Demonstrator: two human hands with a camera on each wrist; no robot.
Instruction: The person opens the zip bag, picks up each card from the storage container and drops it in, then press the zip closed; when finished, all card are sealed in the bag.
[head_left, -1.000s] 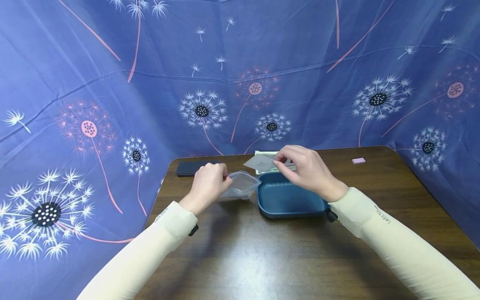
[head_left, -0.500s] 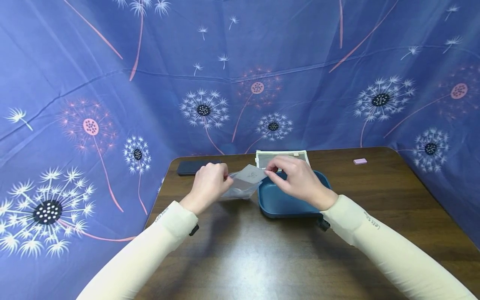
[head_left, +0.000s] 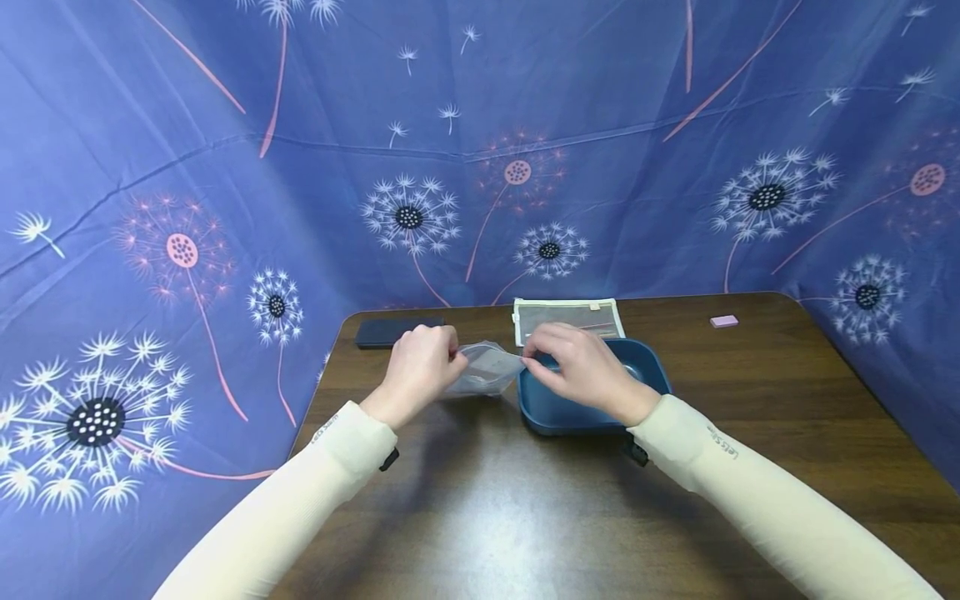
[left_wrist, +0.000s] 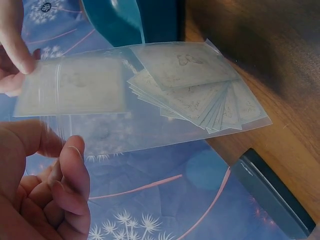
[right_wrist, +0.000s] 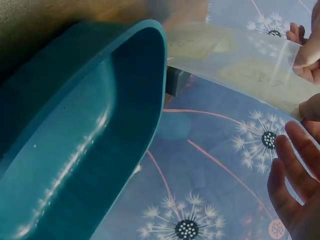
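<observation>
A clear zip bag (head_left: 483, 375) hangs above the table, pinched at its mouth by my left hand (head_left: 418, 365). In the left wrist view, several thin pale cards (left_wrist: 197, 97) lie fanned at the bag's far end. Another pale card (left_wrist: 92, 87) lies across the zip lines, most of it inside the bag. My right hand (head_left: 581, 364) pinches this card's outer corner, close against the bag's edge. Below and beside the right hand stands a blue open container (head_left: 566, 412), also large in the right wrist view as a teal tub (right_wrist: 115, 125).
A mesh zip pouch (head_left: 567, 313) with pale edging lies behind the container. The dark flat case (head_left: 393, 332) sits at the table's back left, and a small pink block (head_left: 723, 321) at the back right. A dandelion-print cloth (head_left: 480, 150) hangs behind the table.
My right hand has moved left and slightly down from above the container, bringing the card into the bag's mouth. The left hand has stayed in place, holding the bag.
</observation>
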